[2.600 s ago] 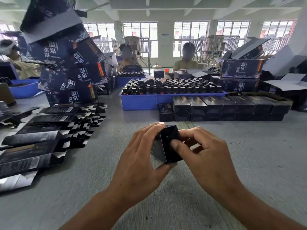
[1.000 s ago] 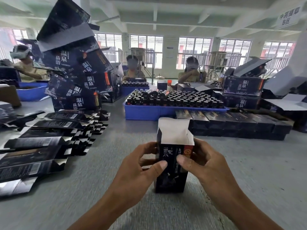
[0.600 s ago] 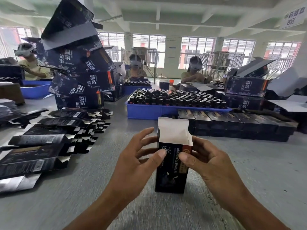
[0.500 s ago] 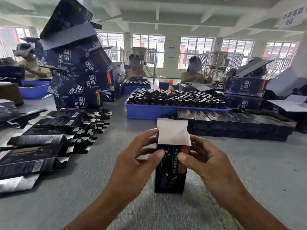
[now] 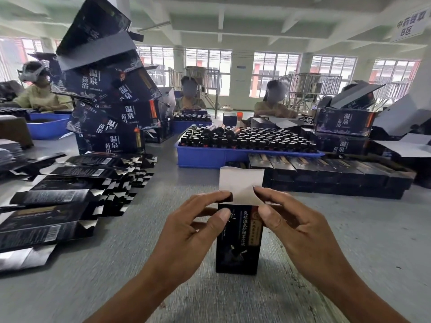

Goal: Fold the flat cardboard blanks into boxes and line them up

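While the box (image 5: 238,241) stands upright on the bench (image 5: 349,241), left hand (image 5: 186,231) and right hand (image 5: 296,229) pinching its top corners, they should steady it and tuck the white lid flap (image 5: 241,186) squarely.

Hidden behind the left hand (image 5: 186,231) and right hand (image 5: 296,229): upper corners of the upright black printed cardboard box (image 5: 238,250). Left of that box, flat black cardboard blanks (image 5: 44,220) cut off by the frame edge.

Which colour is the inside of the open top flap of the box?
White, plain, on the top flap; head view.
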